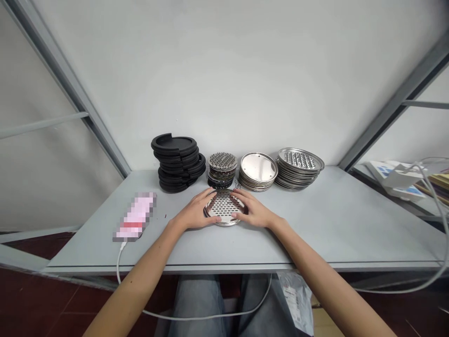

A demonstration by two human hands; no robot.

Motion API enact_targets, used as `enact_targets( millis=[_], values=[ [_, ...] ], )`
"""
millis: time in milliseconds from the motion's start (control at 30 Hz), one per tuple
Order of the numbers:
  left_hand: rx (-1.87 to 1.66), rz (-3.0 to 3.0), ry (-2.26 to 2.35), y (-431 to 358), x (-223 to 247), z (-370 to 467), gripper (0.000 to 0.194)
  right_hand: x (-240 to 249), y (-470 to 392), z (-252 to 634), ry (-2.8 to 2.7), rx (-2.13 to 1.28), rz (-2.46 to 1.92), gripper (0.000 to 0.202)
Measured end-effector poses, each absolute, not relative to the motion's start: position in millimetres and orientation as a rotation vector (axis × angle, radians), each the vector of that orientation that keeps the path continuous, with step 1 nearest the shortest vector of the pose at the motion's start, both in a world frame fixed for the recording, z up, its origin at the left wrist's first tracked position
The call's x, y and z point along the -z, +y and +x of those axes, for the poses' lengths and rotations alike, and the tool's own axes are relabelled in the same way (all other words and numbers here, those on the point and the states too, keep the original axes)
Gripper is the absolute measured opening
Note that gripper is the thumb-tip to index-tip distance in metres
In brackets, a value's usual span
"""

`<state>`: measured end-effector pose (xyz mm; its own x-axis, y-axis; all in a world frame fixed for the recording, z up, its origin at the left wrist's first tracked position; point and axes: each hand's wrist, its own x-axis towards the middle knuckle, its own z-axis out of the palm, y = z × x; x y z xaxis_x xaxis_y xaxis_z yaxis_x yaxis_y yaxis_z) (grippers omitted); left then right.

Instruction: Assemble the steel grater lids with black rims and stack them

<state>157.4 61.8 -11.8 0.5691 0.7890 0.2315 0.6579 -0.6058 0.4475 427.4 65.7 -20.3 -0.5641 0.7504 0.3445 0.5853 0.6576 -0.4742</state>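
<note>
A round metal grater plate (225, 208) with rows of slots lies flat on the table near the middle, and its rim looks layered, as if more than one disc is there. My left hand (198, 209) curves round its left side, the thumb on the near rim. On the opposite side my right hand (257, 210) holds it the same way, fingertips on the upper face. Just behind stand a short stack of small grater discs (223, 161) and a stack of plain shiny metal discs (258, 167).
A tall stack of black plastic rings (177, 161) stands at the back left, and wider grater plates (300, 168) are piled at the back right. On the left lies a phone (136, 216) with a white cable (120, 262). Grey metal frame bars (400, 98) flank the table (351, 224).
</note>
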Motion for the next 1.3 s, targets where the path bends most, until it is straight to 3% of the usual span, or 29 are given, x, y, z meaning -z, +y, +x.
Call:
enact_targets(
  millis=[333, 1100, 1300],
  values=[
    [-0.525, 2.434, 1.355, 67, 13, 150, 0.088, 28, 67, 425, -2.432, -0.425, -1.062, 0.108],
    [-0.453, 2.492, 1.246, 60, -1, 155, 0.091, 22, 65, 424, -2.456, -0.420, -1.187, 0.103],
    [-0.457, 2.494, 1.237, 61, 2, 154, 0.101, 24, 66, 424, -2.443, -0.406, -1.164, 0.103]
  ],
)
